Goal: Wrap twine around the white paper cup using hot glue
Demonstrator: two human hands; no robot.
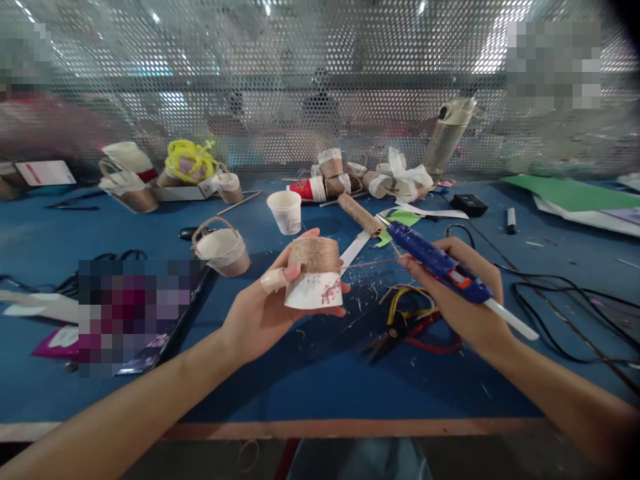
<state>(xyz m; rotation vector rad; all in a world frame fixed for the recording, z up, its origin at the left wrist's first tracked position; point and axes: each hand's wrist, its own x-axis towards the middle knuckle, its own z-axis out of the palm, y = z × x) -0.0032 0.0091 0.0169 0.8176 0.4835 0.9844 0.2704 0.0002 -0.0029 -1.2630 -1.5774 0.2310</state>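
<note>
I wound string (370,265); my left hand (265,310) clasped the cup (313,293), right hand (463,312) the glue gun (425,250), perhaps pinching string; I judged tension needed next.

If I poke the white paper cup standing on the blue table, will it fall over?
The white paper cup beyond the left hand would probably tip easily: it's narrower at the bottom than at the top. On its side, that tapered round shape might roll in a curve. It's likely light, being paper, though I can't see its bottom inside.
</note>
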